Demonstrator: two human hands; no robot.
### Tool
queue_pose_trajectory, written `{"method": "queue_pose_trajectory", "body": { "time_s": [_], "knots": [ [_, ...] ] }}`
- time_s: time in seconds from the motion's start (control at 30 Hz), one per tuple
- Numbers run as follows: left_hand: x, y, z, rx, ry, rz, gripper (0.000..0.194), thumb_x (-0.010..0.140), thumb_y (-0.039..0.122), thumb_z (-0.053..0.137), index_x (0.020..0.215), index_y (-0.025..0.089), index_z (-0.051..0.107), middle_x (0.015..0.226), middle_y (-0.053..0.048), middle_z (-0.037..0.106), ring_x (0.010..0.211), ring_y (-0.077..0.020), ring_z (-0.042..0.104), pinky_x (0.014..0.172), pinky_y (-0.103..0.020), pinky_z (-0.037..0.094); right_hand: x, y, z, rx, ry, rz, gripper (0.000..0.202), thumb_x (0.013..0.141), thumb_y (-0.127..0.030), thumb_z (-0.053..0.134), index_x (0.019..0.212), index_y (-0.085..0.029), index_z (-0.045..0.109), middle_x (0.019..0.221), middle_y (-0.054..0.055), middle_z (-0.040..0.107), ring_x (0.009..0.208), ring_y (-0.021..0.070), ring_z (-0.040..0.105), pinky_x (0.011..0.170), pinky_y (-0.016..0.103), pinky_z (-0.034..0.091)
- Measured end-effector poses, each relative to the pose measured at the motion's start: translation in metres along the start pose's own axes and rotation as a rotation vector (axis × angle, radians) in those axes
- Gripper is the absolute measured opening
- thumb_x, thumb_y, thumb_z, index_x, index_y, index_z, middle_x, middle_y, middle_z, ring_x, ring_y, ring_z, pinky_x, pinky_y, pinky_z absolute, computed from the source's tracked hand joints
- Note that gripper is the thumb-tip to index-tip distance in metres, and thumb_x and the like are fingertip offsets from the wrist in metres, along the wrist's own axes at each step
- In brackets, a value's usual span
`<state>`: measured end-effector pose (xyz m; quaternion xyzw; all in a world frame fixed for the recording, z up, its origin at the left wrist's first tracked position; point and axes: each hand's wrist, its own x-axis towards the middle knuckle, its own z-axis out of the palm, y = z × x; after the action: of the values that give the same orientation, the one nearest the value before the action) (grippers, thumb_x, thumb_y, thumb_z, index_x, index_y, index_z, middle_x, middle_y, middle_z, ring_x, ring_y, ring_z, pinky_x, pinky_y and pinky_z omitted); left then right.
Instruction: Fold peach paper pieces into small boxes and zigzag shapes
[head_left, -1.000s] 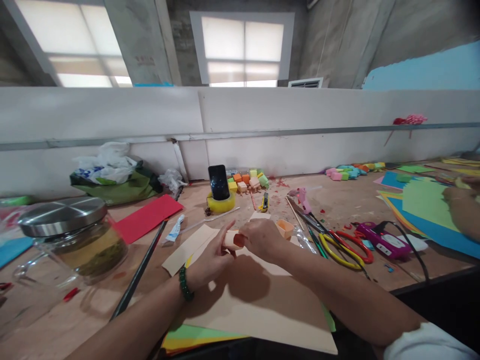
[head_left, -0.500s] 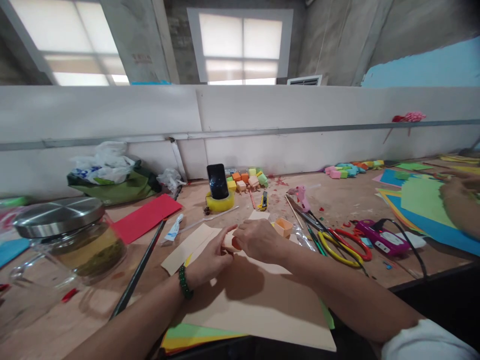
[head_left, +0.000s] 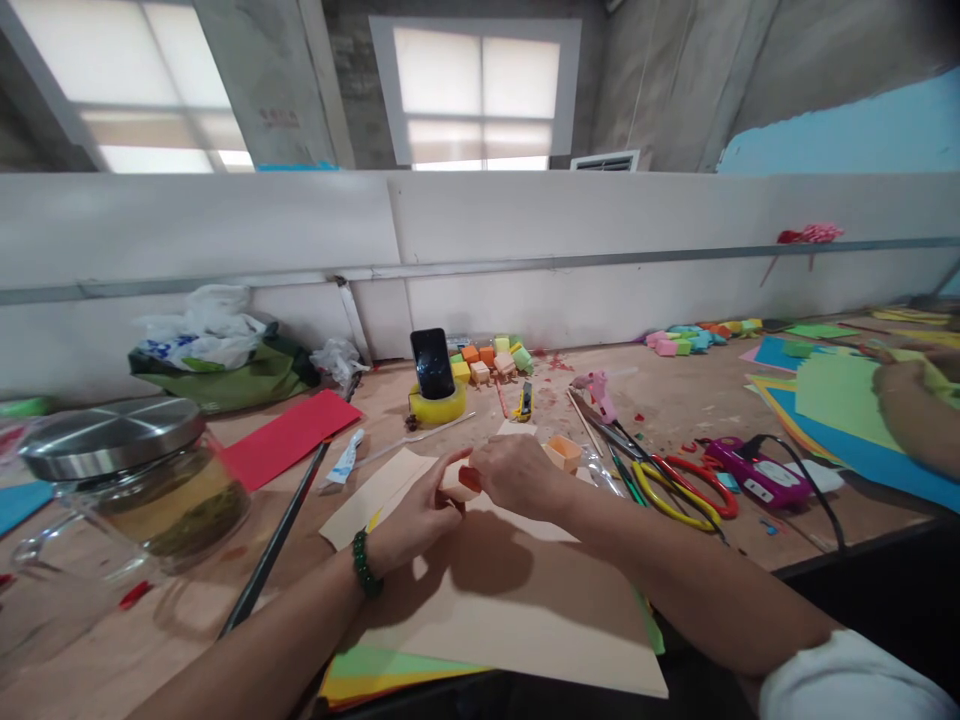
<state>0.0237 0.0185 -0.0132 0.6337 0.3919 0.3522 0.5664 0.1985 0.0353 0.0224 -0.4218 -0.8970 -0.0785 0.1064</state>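
A small folded paper piece, peach with an orange inner face (head_left: 469, 478), is between my two hands above a stack of peach paper sheets (head_left: 540, 620). My left hand (head_left: 424, 508), with a green bead bracelet at the wrist, has its thumb and fingers curved around the piece's left side. The fingers of my right hand (head_left: 517, 472) are bent down and closed on its right side, hiding part of it. Just right of my right hand stands a small open peach paper box (head_left: 564, 453).
A glass teapot (head_left: 172, 490) stands at the left, near red paper (head_left: 289, 435). A phone (head_left: 433, 362) leans on a tape roll (head_left: 438, 405). Scissors (head_left: 675, 495), a pink glue gun (head_left: 601, 394) and a purple power strip (head_left: 757, 472) lie right. A person's hand (head_left: 911, 400) holds green paper.
The piece between my hands has tilted, and more of its orange face shows. The other person's hand at the right has lifted green paper. The whole view has shifted slightly.
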Motion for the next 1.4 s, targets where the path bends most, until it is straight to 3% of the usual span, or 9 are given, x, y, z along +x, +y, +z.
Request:
{"method": "queue_pose_trajectory", "body": {
  "time_s": [0.13, 0.23, 0.43, 0.6, 0.7, 0.97, 1.1, 1.27, 1.4],
  "knots": [
    [-0.002, 0.001, -0.001, -0.145, 0.013, -0.007, 0.055, 0.078, 0.039, 0.059, 0.130, 0.021, 0.050, 0.097, -0.004, 0.061, 0.074, -0.0140, 0.052, 0.071, -0.028, 0.043, 0.000, 0.001, 0.002, 0.024, 0.044, 0.015, 0.017, 0.087, -0.020, 0.057, 0.081, -0.017, 0.073, 0.080, 0.006, 0.074, 0.072, 0.0163, 0.064, 0.052, 0.024, 0.029],
    [-0.002, 0.001, -0.001, -0.154, 0.008, -0.011, 0.054, 0.084, 0.057, 0.052, 0.122, 0.019, 0.057, 0.095, -0.006, 0.062, 0.072, -0.0152, 0.053, 0.070, -0.029, 0.044, -0.001, 0.002, 0.007, 0.040, 0.130, -0.067, 0.015, 0.084, -0.016, 0.058, 0.088, -0.019, 0.072, 0.077, 0.003, 0.073, 0.071, 0.0155, 0.062, 0.050, 0.025, 0.027],
    [0.001, 0.002, 0.000, -0.247, -0.019, -0.003, 0.057, 0.079, 0.058, 0.063, 0.121, 0.019, 0.057, 0.088, -0.006, 0.061, 0.076, -0.0177, 0.057, 0.070, -0.030, 0.046, 0.000, 0.004, 0.021, -0.008, 0.341, -0.177, 0.010, 0.080, -0.015, 0.061, 0.076, -0.015, 0.070, 0.069, 0.004, 0.070, 0.065, 0.0162, 0.059, 0.051, 0.027, 0.028],
    [0.000, 0.003, 0.000, -0.188, -0.038, 0.019, 0.044, 0.080, 0.058, 0.062, 0.091, 0.017, 0.064, 0.084, -0.004, 0.058, 0.072, -0.0152, 0.056, 0.068, -0.029, 0.045, 0.000, 0.004, 0.027, 0.020, 0.440, -0.209, 0.009, 0.082, -0.019, 0.060, 0.077, -0.016, 0.067, 0.071, 0.004, 0.070, 0.063, 0.0160, 0.058, 0.053, 0.027, 0.032],
    [0.000, 0.004, 0.001, -0.188, -0.051, 0.020, 0.041, 0.080, 0.058, 0.061, 0.085, 0.017, 0.063, 0.082, -0.003, 0.057, 0.072, -0.0145, 0.054, 0.070, -0.029, 0.045, 0.000, 0.003, 0.029, 0.047, 0.408, -0.206, 0.013, 0.083, -0.015, 0.056, 0.074, -0.014, 0.066, 0.072, 0.006, 0.070, 0.063, 0.0155, 0.058, 0.055, 0.026, 0.034],
    [0.001, 0.008, 0.001, -0.313, -0.113, -0.014, 0.042, 0.075, 0.055, 0.070, 0.094, 0.017, 0.063, 0.088, -0.004, 0.060, 0.072, -0.0135, 0.054, 0.068, -0.028, 0.044, 0.001, 0.004, 0.021, 0.253, 0.232, -0.083, 0.013, 0.075, -0.010, 0.062, 0.079, -0.019, 0.071, 0.068, 0.000, 0.071, 0.062, 0.0139, 0.061, 0.055, 0.023, 0.033],
    [0.002, 0.007, -0.001, -0.346, -0.116, -0.030, 0.038, 0.078, 0.050, 0.069, 0.094, 0.016, 0.064, 0.087, -0.004, 0.061, 0.073, -0.0134, 0.055, 0.069, -0.027, 0.044, 0.002, 0.004, 0.021, 0.252, 0.209, -0.084, 0.016, 0.077, -0.006, 0.058, 0.078, -0.017, 0.070, 0.069, 0.001, 0.071, 0.063, 0.0132, 0.061, 0.057, 0.023, 0.034],
    [0.003, 0.005, -0.003, -0.446, -0.111, -0.042, 0.043, 0.074, 0.045, 0.074, 0.105, 0.016, 0.063, 0.091, -0.006, 0.063, 0.072, -0.0140, 0.056, 0.069, -0.028, 0.044, 0.001, 0.004, 0.010, 0.143, 0.078, 0.034, 0.018, 0.083, -0.014, 0.058, 0.071, -0.018, 0.071, 0.070, 0.003, 0.072, 0.063, 0.0146, 0.063, 0.053, 0.024, 0.032],
    [0.003, 0.005, -0.002, -0.441, -0.107, -0.051, 0.036, 0.076, 0.044, 0.072, 0.095, 0.014, 0.066, 0.088, -0.005, 0.063, 0.067, -0.0126, 0.056, 0.066, -0.027, 0.044, 0.001, -0.001, 0.005, 0.070, 0.022, 0.040, 0.021, 0.081, -0.011, 0.056, 0.069, -0.017, 0.072, 0.068, 0.005, 0.072, 0.062, 0.0152, 0.063, 0.050, 0.024, 0.029]
  ]
}}
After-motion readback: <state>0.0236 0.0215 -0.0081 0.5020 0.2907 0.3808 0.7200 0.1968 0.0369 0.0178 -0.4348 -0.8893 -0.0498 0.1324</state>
